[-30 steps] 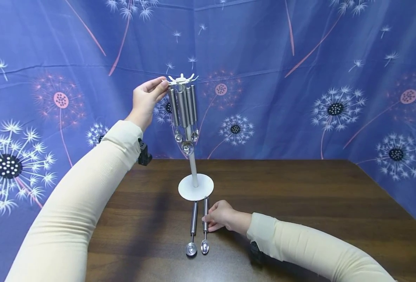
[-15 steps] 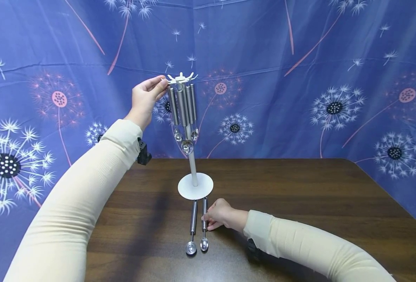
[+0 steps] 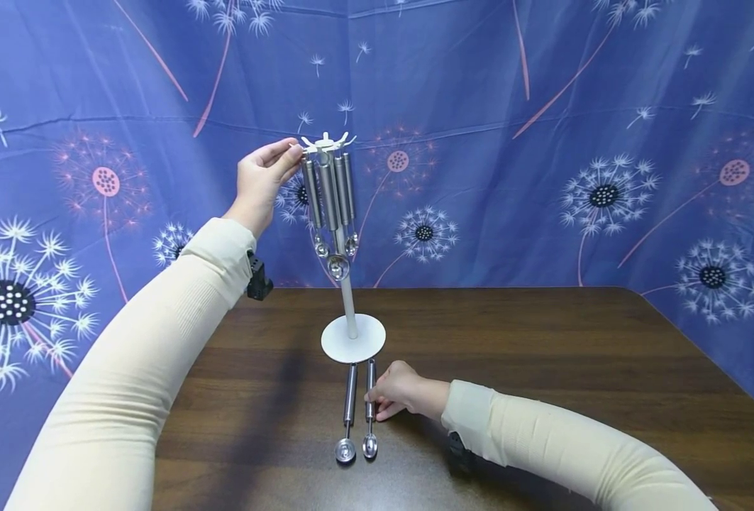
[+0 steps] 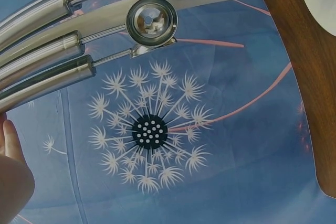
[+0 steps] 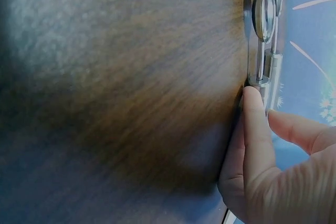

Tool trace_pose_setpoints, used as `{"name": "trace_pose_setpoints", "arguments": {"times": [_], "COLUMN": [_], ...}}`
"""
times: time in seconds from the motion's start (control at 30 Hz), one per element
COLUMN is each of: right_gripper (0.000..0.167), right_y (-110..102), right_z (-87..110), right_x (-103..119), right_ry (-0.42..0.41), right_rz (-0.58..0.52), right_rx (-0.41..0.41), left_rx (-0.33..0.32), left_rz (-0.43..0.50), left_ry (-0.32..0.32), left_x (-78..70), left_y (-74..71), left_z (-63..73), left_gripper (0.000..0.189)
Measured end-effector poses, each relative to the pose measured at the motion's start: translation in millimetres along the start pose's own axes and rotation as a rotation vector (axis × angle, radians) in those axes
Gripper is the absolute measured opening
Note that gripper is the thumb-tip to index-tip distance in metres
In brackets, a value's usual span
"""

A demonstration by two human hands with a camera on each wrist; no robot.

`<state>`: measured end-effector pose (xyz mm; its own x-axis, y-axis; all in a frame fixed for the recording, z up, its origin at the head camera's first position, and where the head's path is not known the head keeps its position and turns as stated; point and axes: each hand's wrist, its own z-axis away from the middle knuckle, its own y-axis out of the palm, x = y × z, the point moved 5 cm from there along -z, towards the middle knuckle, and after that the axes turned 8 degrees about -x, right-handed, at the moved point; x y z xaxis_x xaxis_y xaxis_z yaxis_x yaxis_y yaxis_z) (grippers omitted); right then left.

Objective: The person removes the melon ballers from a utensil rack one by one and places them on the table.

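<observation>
At the upper left of the head view, my left hand (image 3: 260, 183) pinches a hook on the left side of the white rack stand (image 3: 367, 348). Several small metal scoops (image 3: 330, 199) with tubular handles hang from the stand's top; their round bowls (image 4: 151, 21) show in the left wrist view. On the table in front of the base, my right hand (image 3: 403, 387) grips the handle of the right scoop (image 3: 370, 444) between thumb and fingers. That scoop has an oval-looking bowl (image 5: 264, 14) and lies flat. Parallel on its left lies another scoop (image 3: 345, 450) with a round bowl.
The brown wooden table (image 3: 511, 341) spreads out around the stand. A blue cloth (image 3: 491, 199) with dandelion prints hangs behind it and along both sides. Close behind the scoops stands the round base, near their handle ends.
The right scoop's bowl has turned slightly and shifted a little toward the stand under my right hand. My left hand stays at the hook.
</observation>
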<state>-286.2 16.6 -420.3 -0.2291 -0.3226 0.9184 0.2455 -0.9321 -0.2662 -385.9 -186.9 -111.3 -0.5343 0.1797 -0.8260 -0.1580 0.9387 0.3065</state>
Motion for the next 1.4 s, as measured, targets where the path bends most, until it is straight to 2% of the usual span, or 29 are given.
{"name": "trace_pose_setpoints", "arguments": {"times": [0.13,0.37,0.7,0.93,1.1,1.2,1.4], "right_gripper": [0.014,0.014,0.015,0.013,0.011,0.016,0.034], "right_y": [-1.9,-9.4,-18.7,-26.4,-34.8,-40.4,-49.2], "right_z": [-1.2,-2.3,-12.0,-19.4,-24.8,-27.4,-29.3], "right_x": [0.1,4.0,10.0,15.2,25.6,35.5,59.8], "right_ry": [0.012,0.02,0.047,0.068,0.072,0.06,0.033], "right_rz": [-0.009,-0.011,-0.064,-0.103,-0.136,-0.157,-0.193], "right_rx": [0.014,-0.002,0.001,-0.005,-0.017,-0.015,0.003], "left_rx": [0.001,0.009,-0.014,-0.006,0.017,0.025,0.037], "left_rz": [0.003,0.0,-0.014,-0.094,-0.131,-0.155,-0.155], "left_ry": [0.003,0.008,0.021,0.087,0.128,0.14,0.146], "left_x": [-0.2,-1.3,1.0,-2.2,-6.7,-7.7,-7.5], "left_y": [0.0,0.8,0.1,0.3,1.8,1.5,-1.3], "left_z": [0.6,1.9,-0.1,-0.4,-0.5,-1.4,-3.9], "left_gripper": [0.044,0.046,0.039,0.029,0.035,0.037,0.026]}}
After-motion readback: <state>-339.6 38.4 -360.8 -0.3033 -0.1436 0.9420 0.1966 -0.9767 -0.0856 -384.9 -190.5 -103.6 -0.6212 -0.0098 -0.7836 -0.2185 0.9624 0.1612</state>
